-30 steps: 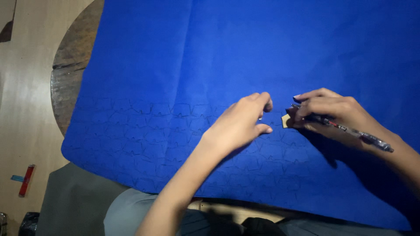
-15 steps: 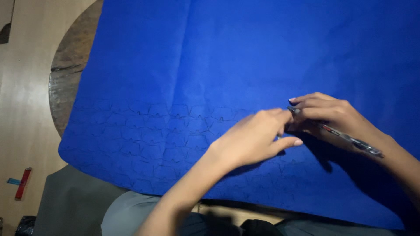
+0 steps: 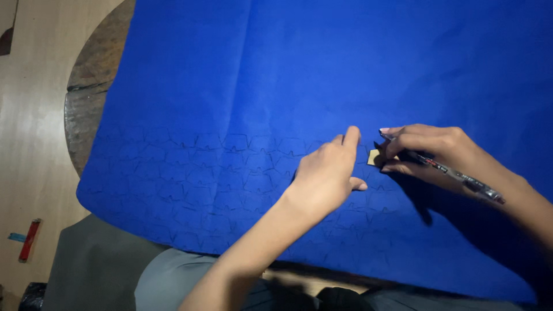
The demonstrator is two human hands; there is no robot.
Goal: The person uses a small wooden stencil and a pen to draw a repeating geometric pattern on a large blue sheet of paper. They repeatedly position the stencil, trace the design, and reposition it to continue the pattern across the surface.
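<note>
A large blue paper sheet (image 3: 276, 75) covers the round table, with rows of small outlined shapes drawn across its lower half. My right hand (image 3: 432, 152) holds a dark pen (image 3: 455, 174) and pins a small tan cardboard template (image 3: 374, 157) against the sheet. My left hand (image 3: 325, 175) rests flat on the paper just left of the template, index finger stretched forward, holding nothing.
The dark wooden table edge (image 3: 86, 98) shows at the left beyond the sheet. A red object (image 3: 29, 241) lies on the light wooden floor at lower left. My lap in grey clothing (image 3: 115, 270) is at the bottom.
My left hand slid right toward the template, covered it for a moment, then drew back a little so the tan piece shows again. The right hand stayed in place.
</note>
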